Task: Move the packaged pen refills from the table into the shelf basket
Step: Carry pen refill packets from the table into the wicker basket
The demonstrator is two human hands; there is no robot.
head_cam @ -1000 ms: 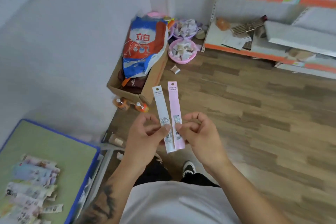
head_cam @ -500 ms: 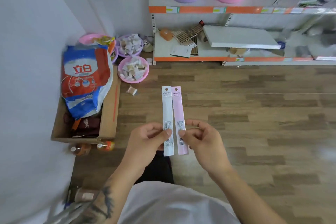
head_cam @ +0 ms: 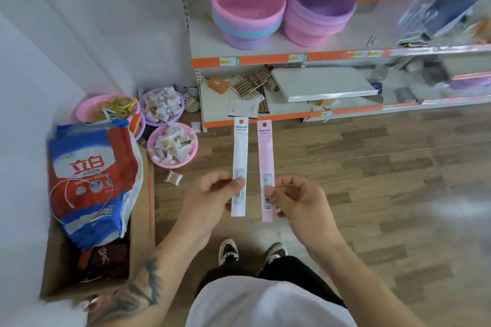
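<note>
Pinching white refill pack, left hand, pinching pink refill pack, right hand

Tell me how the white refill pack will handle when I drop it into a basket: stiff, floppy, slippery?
The white refill pack stands straight above the left hand's pinch near its lower end, so probably fairly stiff. It looks thin and narrow, likely very light. Its film wrapper may be slippery, so it could slide rather than settle.

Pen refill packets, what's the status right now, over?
Left hand pinches white packet; right hand pinches pink packet. Both upright, apart, over the floor. Shelf ahead, nothing between.
</note>
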